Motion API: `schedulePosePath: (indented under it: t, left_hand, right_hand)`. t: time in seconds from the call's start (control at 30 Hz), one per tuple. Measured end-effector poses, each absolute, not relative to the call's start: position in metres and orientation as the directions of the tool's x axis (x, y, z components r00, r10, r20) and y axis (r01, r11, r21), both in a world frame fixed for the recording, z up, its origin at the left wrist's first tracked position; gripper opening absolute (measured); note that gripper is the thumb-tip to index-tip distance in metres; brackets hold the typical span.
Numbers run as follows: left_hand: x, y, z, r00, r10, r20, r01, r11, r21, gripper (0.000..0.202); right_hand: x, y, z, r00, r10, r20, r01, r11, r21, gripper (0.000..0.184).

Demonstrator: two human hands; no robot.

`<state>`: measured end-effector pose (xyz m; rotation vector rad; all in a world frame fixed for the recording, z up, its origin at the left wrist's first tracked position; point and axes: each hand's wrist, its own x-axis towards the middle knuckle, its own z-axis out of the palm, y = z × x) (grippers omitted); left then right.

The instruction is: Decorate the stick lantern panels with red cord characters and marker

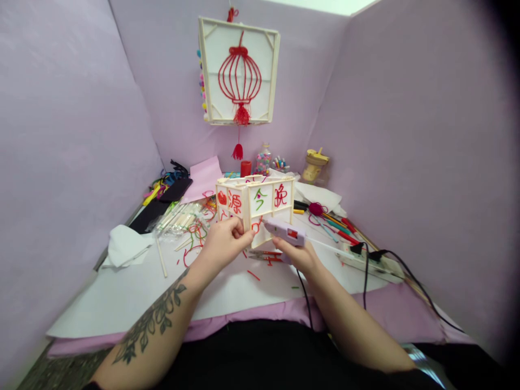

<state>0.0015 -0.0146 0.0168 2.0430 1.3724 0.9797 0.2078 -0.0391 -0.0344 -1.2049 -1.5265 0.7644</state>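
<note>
My left hand (226,242) is closed on the near lower corner of a small wooden-frame lantern box (260,201), whose white panels carry red and green yarn characters. My right hand (298,254) grips a lilac hot glue gun (284,230). Its nozzle points left at the box's near corner edge, close to my left fingers. A glue stick juts from the gun's back toward the right, and its black cord drops toward my lap.
A finished lantern (239,70) with a red yarn design hangs on the back wall. A power strip (368,260) with black cables lies right. Yarn scraps, wooden sticks (179,221), white tissue (122,246), jars and a bead container (263,160) crowd the white sheet.
</note>
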Motion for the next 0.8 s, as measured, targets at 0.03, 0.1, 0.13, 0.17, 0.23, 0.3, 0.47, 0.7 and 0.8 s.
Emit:
schedulePosePath:
  t: [0.03,0.1,0.13,0.17,0.23,0.3,0.47,0.7,0.8]
  left_hand:
    - [0.0014,-0.0144,0.0167,0.237,0.928,0.287,0.575,-0.372,0.729,0.032]
    - [0.0013,-0.0141,0.0164,0.24,0.93,0.277,0.567,-0.366,0.738,0.032]
    - [0.0012,-0.0139,0.0162,0.241,0.931,0.273,0.566,-0.364,0.74,0.032]
    - [0.0012,-0.0139,0.0159,0.242,0.931,0.272,0.567,-0.363,0.74,0.032]
    - [0.0012,-0.0137,0.0151,0.242,0.93,0.277,0.574,-0.367,0.732,0.032]
    - [0.0013,-0.0134,0.0141,0.243,0.927,0.287,0.579,-0.376,0.723,0.032]
    - [0.001,-0.0129,0.0122,0.251,0.92,0.299,0.581,-0.391,0.714,0.032]
    - [0.0016,-0.0137,0.0134,0.246,0.925,0.29,0.576,-0.381,0.723,0.031]
    - [0.002,-0.0138,0.0138,0.24,0.928,0.285,0.579,-0.372,0.725,0.032]
  right_hand:
    - [0.2077,-0.0391,-0.0342,0.0,0.95,0.312,0.312,0.296,-0.903,0.031]
    - [0.2075,-0.0394,-0.0337,-0.003,0.954,0.299,0.309,0.285,-0.907,0.031]
    - [0.2074,-0.0395,-0.0335,-0.007,0.955,0.296,0.304,0.284,-0.909,0.031]
    - [0.2073,-0.0396,-0.0331,-0.013,0.955,0.295,0.297,0.285,-0.911,0.03]
    - [0.2072,-0.0402,-0.0324,-0.025,0.954,0.298,0.285,0.293,-0.913,0.03]
    - [0.207,-0.0411,-0.0314,-0.028,0.954,0.298,0.288,0.294,-0.912,0.028]
    - [0.2062,-0.0436,-0.0293,-0.022,0.95,0.312,0.282,0.305,-0.91,0.026]
    - [0.2061,-0.0442,-0.0283,-0.042,0.953,0.301,0.265,0.301,-0.916,0.024]
    - [0.2068,-0.0433,-0.0275,-0.062,0.952,0.301,0.271,0.307,-0.912,0.026]
